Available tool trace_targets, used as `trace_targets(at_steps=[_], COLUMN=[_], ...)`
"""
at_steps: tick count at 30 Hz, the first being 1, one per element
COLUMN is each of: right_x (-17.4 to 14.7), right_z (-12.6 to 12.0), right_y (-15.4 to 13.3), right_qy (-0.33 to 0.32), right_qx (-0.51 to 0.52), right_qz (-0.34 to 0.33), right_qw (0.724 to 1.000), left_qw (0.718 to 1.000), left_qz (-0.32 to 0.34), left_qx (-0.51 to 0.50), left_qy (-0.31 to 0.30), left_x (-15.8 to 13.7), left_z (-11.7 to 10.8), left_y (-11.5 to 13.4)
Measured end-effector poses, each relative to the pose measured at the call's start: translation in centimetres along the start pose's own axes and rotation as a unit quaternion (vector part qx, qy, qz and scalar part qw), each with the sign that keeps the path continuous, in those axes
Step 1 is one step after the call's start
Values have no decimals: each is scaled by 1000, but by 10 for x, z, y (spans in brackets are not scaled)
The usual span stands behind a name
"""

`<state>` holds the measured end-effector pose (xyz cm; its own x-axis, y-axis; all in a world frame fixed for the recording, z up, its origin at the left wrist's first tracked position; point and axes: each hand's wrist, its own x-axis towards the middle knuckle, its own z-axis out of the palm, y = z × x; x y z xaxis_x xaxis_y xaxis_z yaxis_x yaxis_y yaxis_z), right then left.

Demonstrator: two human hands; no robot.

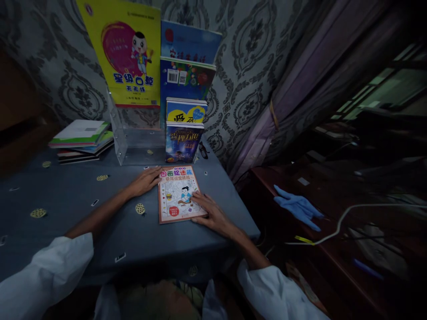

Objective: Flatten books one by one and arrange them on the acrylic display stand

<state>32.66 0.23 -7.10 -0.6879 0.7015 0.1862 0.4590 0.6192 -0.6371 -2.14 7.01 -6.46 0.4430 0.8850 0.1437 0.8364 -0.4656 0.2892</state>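
Note:
A picture activity book with an orange-edged cover and a drawn scene lies flat on the table in front of me. My left hand rests on the tabletop with its fingers stretched out, the tips at the book's upper left edge. Across the lower right part of the cover lies my right hand, its fingers extended on the paper and the thumb near the bottom right corner. Neither hand is closed around the book. Just behind it, a dark blue storybook leans in a clear acrylic stand.
A tall yellow workbook and several blue books stand in the rack. Stacked notebooks lie to its left. Dark glasses sit by the rack's right side. Beyond the table's right edge, blue gloves and a white cable lie on a dark reddish surface.

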Motion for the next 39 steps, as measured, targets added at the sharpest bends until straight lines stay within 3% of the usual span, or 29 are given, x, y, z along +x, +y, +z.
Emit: trace_targets(at_steps=[8, 25, 31, 35, 39], right_x=[-1, -1, 0, -1, -2], right_z=[-1, 5, 1, 10, 48], right_y=[-4, -1, 1, -29, -84], right_qy=[0, 14, 9, 30, 11], right_qx=[-25, -45, -65, -139, -158], right_qz=[0, -12, -12, -17, -91], right_qw=[1000, 999, 998, 990, 983], left_qw=[999, 983, 974, 974, 976], left_qz=[40, 178, 222, 223, 216], left_qx=[-20, -5, 11, 16, 17], left_qy=[9, -44, -52, -44, -30], left_x=[-19, -118, -131, -130, -131], left_z=[3, -11, -17, -15, -13], left_y=[1, 68, 82, 83, 82])
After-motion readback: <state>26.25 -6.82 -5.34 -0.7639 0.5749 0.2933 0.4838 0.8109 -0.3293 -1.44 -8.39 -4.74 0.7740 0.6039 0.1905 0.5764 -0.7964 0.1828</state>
